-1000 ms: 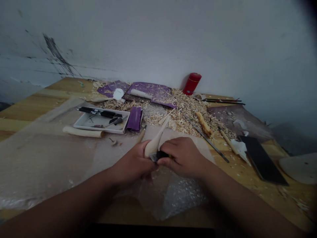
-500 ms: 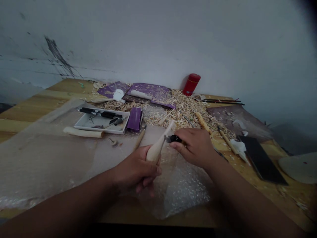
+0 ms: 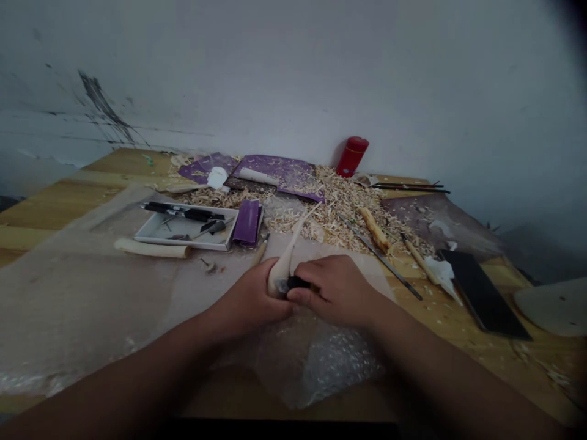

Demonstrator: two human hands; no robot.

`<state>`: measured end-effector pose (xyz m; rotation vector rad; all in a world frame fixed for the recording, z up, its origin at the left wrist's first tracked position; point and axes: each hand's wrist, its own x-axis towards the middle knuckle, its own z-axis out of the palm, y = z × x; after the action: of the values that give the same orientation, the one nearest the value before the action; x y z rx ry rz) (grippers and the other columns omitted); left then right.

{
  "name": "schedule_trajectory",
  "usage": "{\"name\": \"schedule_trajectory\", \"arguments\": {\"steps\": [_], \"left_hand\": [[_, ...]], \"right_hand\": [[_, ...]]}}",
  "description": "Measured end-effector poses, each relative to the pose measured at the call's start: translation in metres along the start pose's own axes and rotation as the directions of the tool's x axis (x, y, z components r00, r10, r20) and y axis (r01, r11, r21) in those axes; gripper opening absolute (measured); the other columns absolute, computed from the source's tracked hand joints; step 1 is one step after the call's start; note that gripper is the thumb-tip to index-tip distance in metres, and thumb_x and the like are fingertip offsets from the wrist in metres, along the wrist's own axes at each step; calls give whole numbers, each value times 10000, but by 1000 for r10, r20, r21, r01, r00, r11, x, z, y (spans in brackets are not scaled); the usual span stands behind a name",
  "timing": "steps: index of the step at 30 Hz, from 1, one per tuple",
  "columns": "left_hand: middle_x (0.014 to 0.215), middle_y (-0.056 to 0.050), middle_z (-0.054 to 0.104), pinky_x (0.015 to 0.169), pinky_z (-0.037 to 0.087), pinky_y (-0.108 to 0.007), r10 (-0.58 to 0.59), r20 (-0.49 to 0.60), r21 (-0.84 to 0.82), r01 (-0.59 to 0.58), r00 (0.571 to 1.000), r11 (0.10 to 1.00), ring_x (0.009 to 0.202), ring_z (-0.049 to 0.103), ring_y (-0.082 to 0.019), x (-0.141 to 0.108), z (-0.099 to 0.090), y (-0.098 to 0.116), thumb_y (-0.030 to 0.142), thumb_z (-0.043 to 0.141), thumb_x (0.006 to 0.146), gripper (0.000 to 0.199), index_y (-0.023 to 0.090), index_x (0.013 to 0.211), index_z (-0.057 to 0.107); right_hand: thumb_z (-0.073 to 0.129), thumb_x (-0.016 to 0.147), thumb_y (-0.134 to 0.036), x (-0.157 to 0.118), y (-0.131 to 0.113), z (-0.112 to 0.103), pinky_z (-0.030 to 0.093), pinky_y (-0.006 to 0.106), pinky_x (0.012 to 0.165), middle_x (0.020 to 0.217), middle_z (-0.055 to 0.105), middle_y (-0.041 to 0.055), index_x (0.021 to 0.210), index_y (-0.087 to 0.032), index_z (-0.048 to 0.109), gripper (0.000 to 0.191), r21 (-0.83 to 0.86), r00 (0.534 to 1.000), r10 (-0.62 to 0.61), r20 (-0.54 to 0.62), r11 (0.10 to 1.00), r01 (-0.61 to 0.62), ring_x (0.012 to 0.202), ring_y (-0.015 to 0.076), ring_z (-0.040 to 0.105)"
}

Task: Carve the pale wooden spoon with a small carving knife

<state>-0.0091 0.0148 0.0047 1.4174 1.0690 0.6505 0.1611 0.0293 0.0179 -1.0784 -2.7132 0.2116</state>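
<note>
A pale wall (image 3: 275, 73) with dark scuffs backs a wooden table (image 3: 105, 168) partly covered by bubble wrap (image 3: 92, 299). Over its near part, the left hand (image 3: 254, 299) is closed around the thick end of a pale, tapering wooden piece (image 3: 285, 260), whose thin tip points away toward heaped wood shavings (image 3: 342, 205). The right hand (image 3: 337, 287) is clamped on a black-handled blade tool (image 3: 298, 283), its metal end against the thick part. Left of the wooden piece are a shallow white tray (image 3: 158, 229) of tools, a purple case (image 3: 246, 221) beside it, and a curved wooden stick (image 3: 151, 248); to the right lie a slim metal file (image 3: 394, 271) and a flat black slab (image 3: 486, 296). A red canister (image 3: 352, 157) stands tilted near the wall.
</note>
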Motion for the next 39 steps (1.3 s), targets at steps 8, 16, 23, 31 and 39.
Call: {"name": "schedule_trajectory", "arguments": {"steps": [8, 16, 23, 31, 39], "left_hand": [[669, 17, 532, 450, 428, -210, -28, -19, 17, 28, 999, 999, 498, 486, -90, -4, 3, 4, 174, 554, 639, 318, 160, 947, 473], [593, 45, 452, 379, 453, -207, -134, 97, -247, 154, 986, 957, 423, 432, -65, -8, 4, 6, 76, 499, 614, 281, 158, 882, 476], [542, 64, 446, 338, 412, -173, -198, 161, -306, 240, 967, 921, 370, 430, -53, -12, 6, 7, 68, 516, 596, 219, 166, 786, 464], [503, 55, 486, 385, 380, -158, -134, 83, -159, 146, 987, 976, 405, 475, -64, -5, 10, 1, 109, 530, 611, 136, 153, 694, 432], [614, 35, 509, 470, 366, -186, 15, -70, 119, -6, 997, 993, 521, 459, -86, -2, 8, -3, 108, 493, 611, 185, 159, 787, 466]], "right_hand": [[274, 831, -502, 1, 1, 0, 230, 230, 537, 642, 536, -5, 760, -179, 521, 412, 35, 1000, -7, 19, 999, 6, 599, 110, 468], [262, 826, -515, -2, -2, -5, 241, 260, 568, 663, 560, 19, 768, -184, 516, 421, -107, 1000, -17, -22, 994, 14, 618, 138, 475], [251, 829, -519, -4, 13, -11, 234, 244, 541, 679, 566, 23, 754, -174, 525, 447, -164, 986, 94, -139, 979, -117, 628, 137, 499], [259, 827, -523, -2, 12, -8, 217, 240, 525, 663, 573, 14, 760, -173, 527, 445, -132, 989, 116, -96, 983, -128, 606, 127, 499], [298, 838, -468, 1, -5, 1, 237, 231, 533, 684, 590, -4, 812, -203, 530, 354, 24, 997, 3, 73, 1000, -5, 628, 119, 505]]}}
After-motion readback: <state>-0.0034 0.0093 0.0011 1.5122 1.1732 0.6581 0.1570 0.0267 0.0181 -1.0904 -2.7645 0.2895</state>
